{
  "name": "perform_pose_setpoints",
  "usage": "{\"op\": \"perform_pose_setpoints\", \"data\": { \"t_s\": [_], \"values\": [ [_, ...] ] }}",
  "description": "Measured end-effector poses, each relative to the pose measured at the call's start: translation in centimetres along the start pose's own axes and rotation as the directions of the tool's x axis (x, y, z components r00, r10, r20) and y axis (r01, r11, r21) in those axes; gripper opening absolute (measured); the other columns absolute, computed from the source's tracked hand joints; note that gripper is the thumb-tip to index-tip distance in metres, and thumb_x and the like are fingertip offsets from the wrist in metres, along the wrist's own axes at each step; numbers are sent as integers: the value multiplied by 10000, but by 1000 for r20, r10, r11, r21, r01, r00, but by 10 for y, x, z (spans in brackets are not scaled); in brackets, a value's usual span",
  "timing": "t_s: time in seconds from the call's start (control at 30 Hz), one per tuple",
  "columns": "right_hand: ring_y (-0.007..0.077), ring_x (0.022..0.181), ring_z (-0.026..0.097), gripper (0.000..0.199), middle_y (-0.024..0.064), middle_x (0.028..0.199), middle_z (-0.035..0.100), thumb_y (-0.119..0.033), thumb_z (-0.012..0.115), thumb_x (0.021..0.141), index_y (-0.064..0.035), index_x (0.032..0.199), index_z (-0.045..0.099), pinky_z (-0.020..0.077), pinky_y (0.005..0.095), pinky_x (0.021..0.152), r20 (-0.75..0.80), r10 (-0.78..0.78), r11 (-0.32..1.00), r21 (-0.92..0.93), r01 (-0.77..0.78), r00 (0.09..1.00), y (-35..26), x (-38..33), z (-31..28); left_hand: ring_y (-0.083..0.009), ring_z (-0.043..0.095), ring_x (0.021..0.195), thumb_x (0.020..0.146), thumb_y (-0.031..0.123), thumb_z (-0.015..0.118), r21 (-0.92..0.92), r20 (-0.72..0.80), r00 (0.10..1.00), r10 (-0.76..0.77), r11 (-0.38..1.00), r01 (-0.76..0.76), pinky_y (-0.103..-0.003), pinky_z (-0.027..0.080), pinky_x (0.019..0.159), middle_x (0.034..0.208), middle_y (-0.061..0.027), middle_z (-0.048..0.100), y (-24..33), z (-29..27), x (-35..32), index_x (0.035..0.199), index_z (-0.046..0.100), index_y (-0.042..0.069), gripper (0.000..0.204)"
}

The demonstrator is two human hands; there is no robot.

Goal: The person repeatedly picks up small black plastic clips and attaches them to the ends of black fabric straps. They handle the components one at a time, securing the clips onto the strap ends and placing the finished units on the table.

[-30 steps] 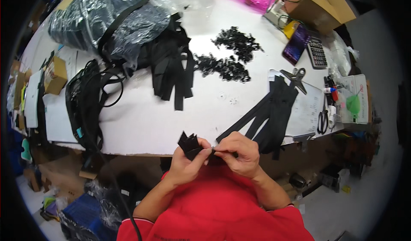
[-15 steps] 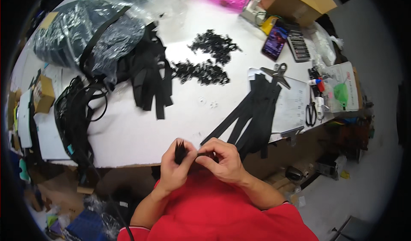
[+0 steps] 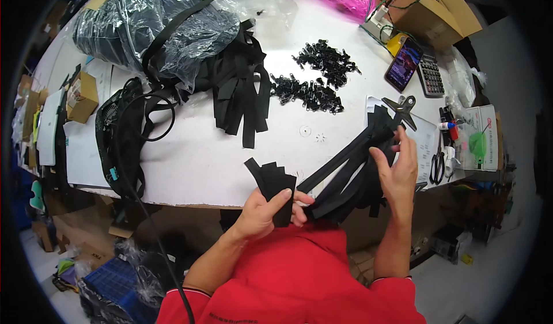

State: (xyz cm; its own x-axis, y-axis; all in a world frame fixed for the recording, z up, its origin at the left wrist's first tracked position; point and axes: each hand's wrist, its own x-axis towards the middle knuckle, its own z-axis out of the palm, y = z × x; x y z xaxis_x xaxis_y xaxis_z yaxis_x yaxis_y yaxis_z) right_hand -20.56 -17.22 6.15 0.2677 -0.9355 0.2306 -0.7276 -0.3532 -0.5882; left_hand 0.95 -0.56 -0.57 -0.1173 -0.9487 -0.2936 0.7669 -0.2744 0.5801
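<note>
My left hand [image 3: 262,213], at the table's front edge, is closed on a fanned bunch of flat black zipper strips [image 3: 277,181], thumb across them. Its other fingers curl out to the right. My right hand [image 3: 398,171] is raised at the right, thumb and fingers apart with nothing visible between them. It is beside the upper end of a larger pile of black zipper strips [image 3: 351,171], which hangs over the front edge. Whether its fingertips touch the pile I cannot tell. A dark metal clamp clip [image 3: 402,111] lies at that pile's far end.
Two heaps of small black zipper sliders [image 3: 308,95] lie mid-table. More black strips [image 3: 242,93] hang from a plastic-wrapped roll [image 3: 155,27] at the left. At the right are a phone [image 3: 404,63], a calculator [image 3: 431,76], scissors [image 3: 438,165] and a cardboard box [image 3: 426,13]. A black cable [image 3: 144,209] crosses the left.
My hands were together in front of my body and have come apart. My right hand has moved right and up to the strip pile and opened. The left still holds its bunch, now fanned out.
</note>
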Motion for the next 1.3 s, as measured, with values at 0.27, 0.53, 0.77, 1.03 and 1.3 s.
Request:
{"op": "perform_pose_setpoints", "data": {
  "t_s": [0.27, 0.53, 0.77, 1.03, 1.3],
  "values": [
    [99, 950, 646, 235, 40, 1020, 682, -39, 645, 976, 22, 1202, 633, 519, 235, 854, 695, 20, 444, 638, -630, 718, -35, -60, 39, -120, 505, 804, 795, -16, 821, 699, 18, 845, 534, 597, -393, -252, 445, 739, 952, -45, 526, -18, 0, 0, 992, 478, 83, 408],
    [98, 976, 642, 234, 51, 1055, 671, 5, 652, 953, 18, 1184, 628, 528, 239, 861, 570, 24, 417, 741, -526, 821, -43, -72, 58, -146, 586, 851, 920, 74, 717, 686, -26, 819, 574, 606, -403, -268, 481, 769, 959, -98, 637, -18, 0, -5, 997, 605, 9, 150],
    [103, 902, 645, 218, 47, 1006, 661, 5, 677, 909, 5, 1121, 626, 538, 259, 755, 526, -148, 697, 656, -290, 837, -50, -67, 51, -208, 653, 826, 873, -4, 710, 801, 134, 823, 551, 429, -417, -291, 512, 727, 923, -119, 668, 6, -2, -5, 1067, 708, 38, 198],
    [144, 756, 650, 169, 92, 863, 663, -63, 661, 907, -11, 1067, 646, 518, 316, 651, 505, -193, 888, 454, -69, 841, -48, -9, 99, -206, 591, 739, 923, 18, 677, 752, -113, 722, 683, 533, -387, -294, 482, 677, 868, -95, 619, -13, -8, -1, 916, 620, 10, 58],
    [270, 912, 567, 98, 61, 923, 586, -134, 743, 826, -89, 884, 678, 420, 400, 831, 106, -478, 876, -7, 481, 872, -43, 71, 169, -185, 637, 797, 919, 50, 710, 755, -48, 776, 629, 532, -384, -275, 504, 722, 898, -87, 693, 2, -6, -13, 963, 710, 8, 62]
  ]
}}
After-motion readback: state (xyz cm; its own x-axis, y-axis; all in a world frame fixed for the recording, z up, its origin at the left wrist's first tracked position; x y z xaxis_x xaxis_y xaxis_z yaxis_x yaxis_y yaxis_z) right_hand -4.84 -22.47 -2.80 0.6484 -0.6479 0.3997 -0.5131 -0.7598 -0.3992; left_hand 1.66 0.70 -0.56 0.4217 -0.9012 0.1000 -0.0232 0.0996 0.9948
